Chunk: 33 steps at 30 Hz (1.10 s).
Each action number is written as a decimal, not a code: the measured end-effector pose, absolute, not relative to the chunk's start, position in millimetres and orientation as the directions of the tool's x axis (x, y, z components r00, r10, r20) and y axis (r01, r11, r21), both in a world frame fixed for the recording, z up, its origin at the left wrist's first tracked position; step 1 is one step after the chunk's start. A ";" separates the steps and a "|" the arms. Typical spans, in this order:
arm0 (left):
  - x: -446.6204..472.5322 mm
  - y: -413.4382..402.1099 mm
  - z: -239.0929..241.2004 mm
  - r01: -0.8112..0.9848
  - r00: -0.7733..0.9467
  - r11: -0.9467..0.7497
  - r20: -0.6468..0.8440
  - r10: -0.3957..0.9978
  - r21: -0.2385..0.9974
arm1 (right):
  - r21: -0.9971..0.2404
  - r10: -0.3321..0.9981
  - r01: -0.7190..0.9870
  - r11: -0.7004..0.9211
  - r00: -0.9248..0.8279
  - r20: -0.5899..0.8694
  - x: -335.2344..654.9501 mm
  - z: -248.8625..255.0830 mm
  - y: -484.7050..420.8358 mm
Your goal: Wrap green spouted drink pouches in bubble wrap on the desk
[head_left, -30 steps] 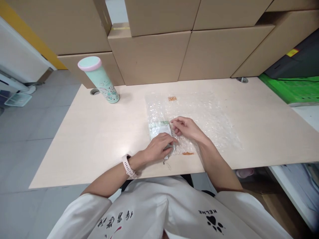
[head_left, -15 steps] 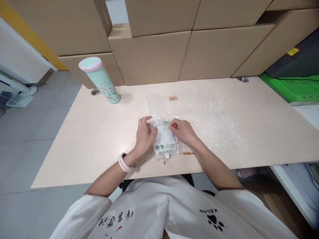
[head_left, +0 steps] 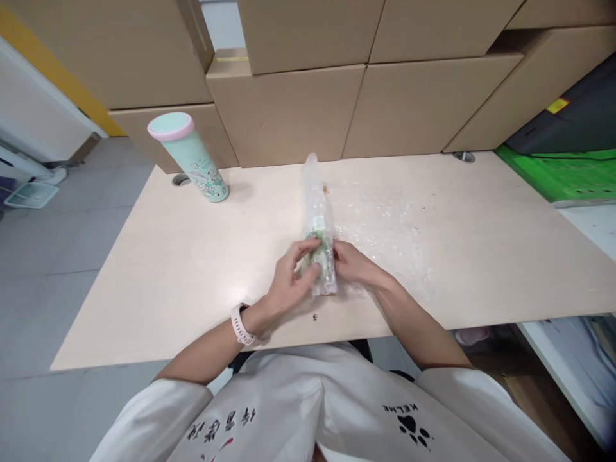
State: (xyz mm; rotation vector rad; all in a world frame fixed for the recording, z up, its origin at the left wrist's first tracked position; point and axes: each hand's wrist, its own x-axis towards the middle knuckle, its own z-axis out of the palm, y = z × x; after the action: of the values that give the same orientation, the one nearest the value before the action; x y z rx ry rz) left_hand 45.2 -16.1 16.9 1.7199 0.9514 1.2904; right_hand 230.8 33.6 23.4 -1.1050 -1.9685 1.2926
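Observation:
A flat green-and-white package (head_left: 316, 250) stands tilted up on its edge, with clear bubble wrap (head_left: 315, 196) around it. My left hand (head_left: 292, 274) grips it from the left, thumb and fingers pressed on its printed face. From the right, my right hand (head_left: 359, 263) holds the same wrapped package; its fingertips are partly hidden behind the plastic. The rest of the bubble wrap sheet (head_left: 385, 218) lies flat on the table to the right, running under my right wrist.
The pale wooden table (head_left: 192, 276) carries a mint tumbler with a pink rim (head_left: 197, 160) at the back left. Cardboard boxes (head_left: 293, 115) are stacked along the rear edge. A green crate (head_left: 572, 176) is at the right. A small dark mark (head_left: 314, 317) shows near the front edge.
The package has gone from lying flat to standing on its edge, wrapped in the bubble wrap's left part. Both hands have shifted slightly right and now clasp it from either side.

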 end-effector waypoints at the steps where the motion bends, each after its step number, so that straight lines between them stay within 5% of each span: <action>1: 46.0 -16.7 14.7 0.195 0.301 -0.490 0.424 0.854 0.849 | -0.895 0.854 0.390 0.216 -0.520 -0.021 232.9 24.6 34.2; 6: 48.7 -14.5 2.4 0.430 0.555 -0.651 0.385 0.737 0.626 | -0.669 0.921 0.717 0.197 -0.368 -0.124 252.5 35.1 38.5; 9: 50.3 -12.1 -3.0 0.466 0.616 -0.694 0.361 0.700 0.549 | -0.576 0.976 0.805 0.143 -0.213 -0.055 266.2 41.8 40.2; 12: 52.0 -11.3 -5.0 0.472 0.639 -0.712 0.354 0.683 0.520 | -0.695 0.994 0.714 0.088 -0.106 0.017 273.6 46.3 38.7; 16: 51.7 -13.9 -0.1 0.462 0.606 -0.690 0.369 0.705 0.558 | -0.830 0.935 0.538 0.146 -0.349 -0.062 269.6 46.8 34.8; 19: 47.9 -14.8 7.3 0.530 0.345 -0.507 0.374 0.861 0.679 | -0.751 0.920 0.624 0.217 -0.388 -0.056 263.5 43.5 34.6; 21: 44.8 -12.4 10.2 0.476 0.127 -0.264 0.231 0.965 0.839 | -0.731 0.921 0.642 0.230 -0.386 -0.050 261.3 41.2 35.5; 24: 42.1 -6.0 8.1 0.138 0.063 0.108 -0.118 0.991 0.985 | -0.743 0.918 0.629 0.230 -0.393 -0.048 259.9 39.6 36.1; 26: 42.2 -3.5 4.7 -0.052 0.111 0.192 -0.185 0.976 0.980 | -0.757 0.918 0.615 0.223 -0.393 -0.048 258.7 39.6 35.8; 29: 43.5 -6.7 4.7 -0.142 0.134 0.030 -0.011 0.991 0.989 | -0.826 0.911 0.528 0.199 -0.410 -0.042 254.8 40.1 35.0; 33: 44.9 -18.1 16.6 0.085 0.245 -0.331 0.302 0.921 0.940 | -0.945 0.874 0.314 0.088 -0.479 -0.078 247.8 39.7 34.7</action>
State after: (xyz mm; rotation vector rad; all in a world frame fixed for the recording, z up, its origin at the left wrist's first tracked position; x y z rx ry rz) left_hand 44.9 -18.1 16.6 1.6405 0.9515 1.1986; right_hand 247.8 34.7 39.7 -1.1669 -1.8490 1.3965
